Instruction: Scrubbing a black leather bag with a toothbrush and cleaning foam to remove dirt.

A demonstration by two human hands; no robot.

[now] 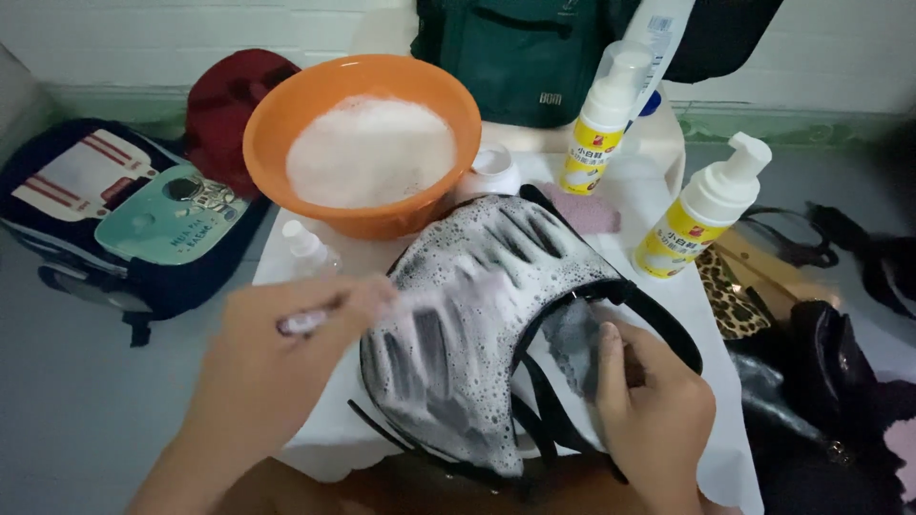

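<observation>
A black bag point(458, 343) covered in white foam lies on a white cloth-covered surface point(668, 219) in front of me. My left hand point(286, 353) grips a brush point(420, 300), blurred with motion, whose head rests on the foamy side of the bag. My right hand point(649, 401) holds the bag's open rim at the right, thumb inside the opening. Black straps point(658, 315) curve around that hand.
An orange basin point(277, 124) of suds stands behind the bag. Two white foam pump bottles point(701, 215) point(601, 124) with yellow labels stand at the back right. A dark backpack point(124, 219) lies left, a green bag point(525, 57) behind, a black handbag point(821, 381) and leopard-print item point(725, 296) right.
</observation>
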